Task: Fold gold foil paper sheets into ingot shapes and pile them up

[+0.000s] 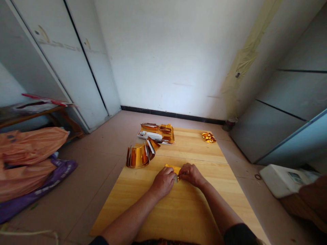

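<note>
A small sheet of gold foil paper [173,167] lies on the wooden table between my two hands. My left hand [164,180] has its fingers closed at the sheet's left side, with a greyish patch of it showing by the fingertips. On the right side, my right hand [191,174] pinches the sheet's edge. Beyond my left hand stands a curved stack of gold foil sheets [138,155]. Further back is a larger pile of gold foil sheets [167,133] with a white bundle [150,135] at its front. Several folded gold foil pieces [208,137] lie at the far right corner.
The wooden table [204,211] stands before a white wall. A cabinet [84,68] is at left, near orange and purple bags [33,160] on the floor. To the right are a grey cabinet [286,102] and a white box [283,180].
</note>
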